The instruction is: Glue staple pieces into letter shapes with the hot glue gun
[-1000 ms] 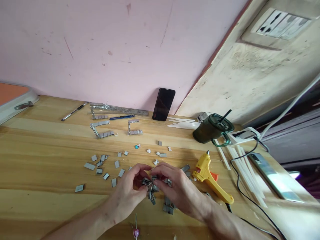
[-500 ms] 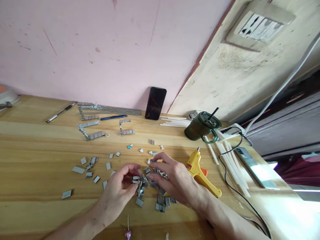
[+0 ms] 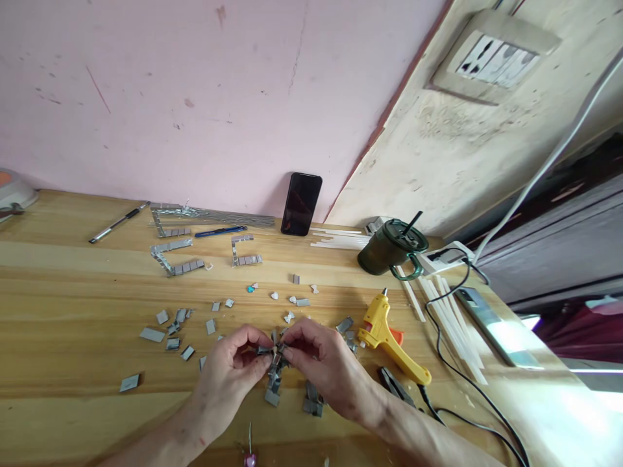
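My left hand pinches a small grey, shiny folded piece between thumb and fingertips. Close against it, my right hand is closed in a pinch on another small grey piece, partly hidden by the fingers. The two pieces are almost meeting; whether they touch I cannot tell. Beneath the hands lies a heap of similar grey pieces, with more of them under the right wrist. Several loose grey pieces are scattered to the left.
A yellow glue gun and pliers lie at right. Further back are a green mug, white sticks, a flat phone and an upright phone. Bent grey-tiled strips, a pen and cables lie about.
My right hand has come left from the heap to my left hand, now pinching a grey piece. The pliers and more pieces near the glue gun have come into sight.
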`<state>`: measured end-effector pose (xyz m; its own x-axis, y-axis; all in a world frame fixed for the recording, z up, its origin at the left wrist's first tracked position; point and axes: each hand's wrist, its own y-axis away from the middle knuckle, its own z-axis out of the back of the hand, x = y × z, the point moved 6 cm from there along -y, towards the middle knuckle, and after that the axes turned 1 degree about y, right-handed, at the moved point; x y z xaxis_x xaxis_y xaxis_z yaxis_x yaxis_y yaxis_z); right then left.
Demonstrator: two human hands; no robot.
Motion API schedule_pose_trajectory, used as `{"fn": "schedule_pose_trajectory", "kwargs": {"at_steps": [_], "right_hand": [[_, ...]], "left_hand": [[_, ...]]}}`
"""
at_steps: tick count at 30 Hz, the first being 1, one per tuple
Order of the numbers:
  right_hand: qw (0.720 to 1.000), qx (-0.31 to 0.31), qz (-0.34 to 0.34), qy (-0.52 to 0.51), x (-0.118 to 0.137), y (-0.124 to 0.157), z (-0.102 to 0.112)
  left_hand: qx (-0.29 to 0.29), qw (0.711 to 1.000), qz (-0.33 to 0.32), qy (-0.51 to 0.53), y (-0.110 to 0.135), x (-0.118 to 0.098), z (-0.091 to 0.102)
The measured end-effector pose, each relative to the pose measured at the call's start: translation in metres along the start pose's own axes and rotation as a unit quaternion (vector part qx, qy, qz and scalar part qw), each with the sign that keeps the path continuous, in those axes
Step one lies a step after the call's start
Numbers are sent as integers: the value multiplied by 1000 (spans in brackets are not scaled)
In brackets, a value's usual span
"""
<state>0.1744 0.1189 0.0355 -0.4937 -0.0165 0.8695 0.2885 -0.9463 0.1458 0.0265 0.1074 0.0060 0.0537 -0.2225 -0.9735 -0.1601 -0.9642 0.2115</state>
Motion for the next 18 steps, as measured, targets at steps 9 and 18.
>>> {"fn": "schedule_pose_trajectory", "kwargs": {"at_steps": [9, 18], "right_hand": [[985, -42, -41, -163, -16, -6, 8], [983, -27, -45, -175, -16, -6, 12]], "left_hand": [[-55, 998, 6, 39, -4, 3, 13], [0, 996, -34, -82, -3, -12, 9]]}}
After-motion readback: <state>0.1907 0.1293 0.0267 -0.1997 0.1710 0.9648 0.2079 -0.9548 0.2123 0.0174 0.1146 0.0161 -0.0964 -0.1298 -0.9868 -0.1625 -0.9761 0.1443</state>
